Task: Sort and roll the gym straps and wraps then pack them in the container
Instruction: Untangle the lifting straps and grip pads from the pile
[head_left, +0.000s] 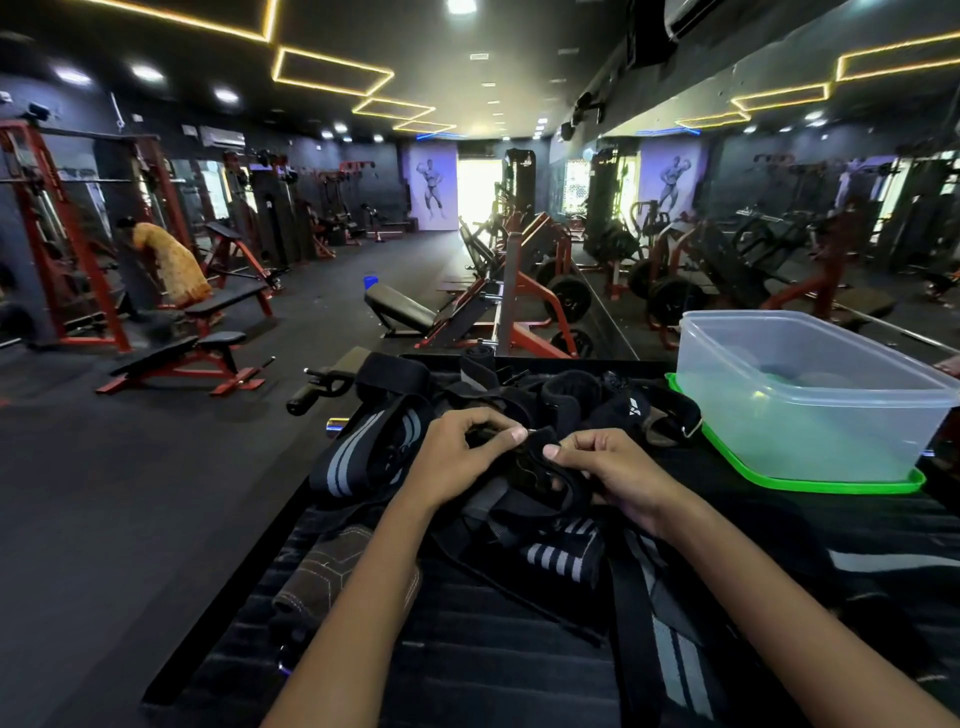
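Both hands are working over a dark ribbed desk (467, 675) heaped with gym gear; the left hand (457, 457) is pinching the end of a black fabric wrist strap (535, 467) between thumb and curled fingers, and the right hand (613, 467) is gripping the same strap just beside it, fingers curled round the band; the strap is sitting on top of the tangled pile in the middle of the desk; a black wrap with 2 grey stripes (358, 452) is lying to the left of the hands, touching the pile; a rolled black wrap with white stripes (561, 556) is lying below the hands between the forearms; a clear plastic rectangular container (810, 395) is standing at the right on its green lid (810, 486), near the pile; red and black weight benches (197, 353) are standing on the floor at the left
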